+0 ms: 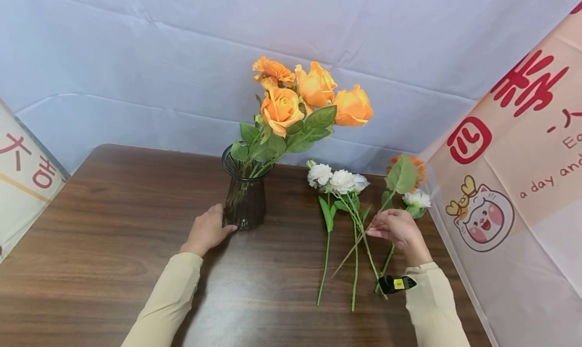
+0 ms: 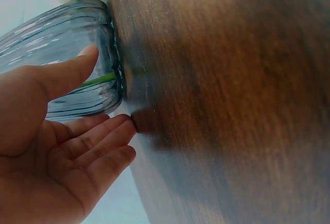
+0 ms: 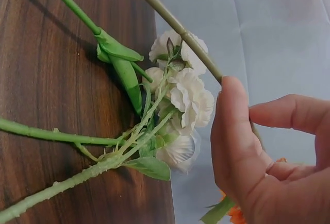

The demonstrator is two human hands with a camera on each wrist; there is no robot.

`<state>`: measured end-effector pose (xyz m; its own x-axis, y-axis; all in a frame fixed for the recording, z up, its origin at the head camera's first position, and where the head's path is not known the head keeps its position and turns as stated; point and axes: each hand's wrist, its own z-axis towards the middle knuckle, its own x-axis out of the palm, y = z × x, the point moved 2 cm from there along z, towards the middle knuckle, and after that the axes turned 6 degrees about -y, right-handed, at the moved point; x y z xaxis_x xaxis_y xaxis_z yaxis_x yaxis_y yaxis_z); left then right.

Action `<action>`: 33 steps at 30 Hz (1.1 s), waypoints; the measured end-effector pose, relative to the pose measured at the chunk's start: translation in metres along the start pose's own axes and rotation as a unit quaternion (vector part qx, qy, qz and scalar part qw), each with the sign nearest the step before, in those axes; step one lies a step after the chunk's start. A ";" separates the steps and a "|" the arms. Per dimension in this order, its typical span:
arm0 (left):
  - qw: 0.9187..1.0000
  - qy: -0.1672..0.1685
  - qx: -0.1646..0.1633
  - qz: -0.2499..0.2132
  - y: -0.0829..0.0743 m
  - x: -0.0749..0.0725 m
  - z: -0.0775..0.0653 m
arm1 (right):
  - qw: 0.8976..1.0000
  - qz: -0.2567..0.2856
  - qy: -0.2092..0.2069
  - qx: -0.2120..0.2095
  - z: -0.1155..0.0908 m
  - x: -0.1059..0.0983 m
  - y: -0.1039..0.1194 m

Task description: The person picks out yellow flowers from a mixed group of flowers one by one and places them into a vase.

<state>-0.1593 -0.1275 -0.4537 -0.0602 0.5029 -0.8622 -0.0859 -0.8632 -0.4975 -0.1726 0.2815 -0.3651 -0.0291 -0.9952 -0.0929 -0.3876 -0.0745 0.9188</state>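
Note:
A dark ribbed glass vase [image 1: 245, 205] stands on the table, holding several orange roses [image 1: 283, 108] and a ruffled orange bloom. My left hand [image 1: 210, 231] rests low against the vase's left side; in the left wrist view, its fairly straight fingers touch the glass [image 2: 67, 33] while the thumb lies across the front. Between thumb and fingertips, my right hand [image 1: 400, 231] pinches the brownish stem [image 3: 178, 26] of an orange flower [image 1: 417, 172], its bloom partly hidden behind a broad leaf. White flowers [image 1: 342, 181] with green stems lie just left of that hand.
Another white flower [image 1: 416, 199] lies at the right, its stem passing beneath my right hand. A pale cloth [image 1: 182, 59] hangs behind the brown wooden table [image 1: 113, 236]. Printed panels [image 1: 514, 185] border both sides.

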 end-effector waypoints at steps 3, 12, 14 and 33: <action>1.000 0.000 0.000 -0.001 0.000 0.000 0.000 | 1.000 0.002 -0.002 0.002 -0.001 0.001 0.000; 1.000 -0.005 0.000 -0.003 0.000 0.001 -0.001 | 0.999 0.046 0.005 0.010 -0.002 0.005 0.001; 1.000 -0.005 -0.001 -0.003 0.001 0.002 0.000 | 0.998 0.054 0.008 0.011 -0.002 0.006 0.000; 1.000 -0.003 -0.002 -0.004 -0.001 0.000 0.000 | 0.990 0.138 0.040 -0.002 -0.007 0.013 -0.006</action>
<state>-0.1589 -0.1266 -0.4527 -0.0663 0.5094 -0.8580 -0.0818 -0.8598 -0.5041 -0.1646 0.2682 -0.3690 -0.0611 -0.9795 0.1918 -0.3718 0.2007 0.9064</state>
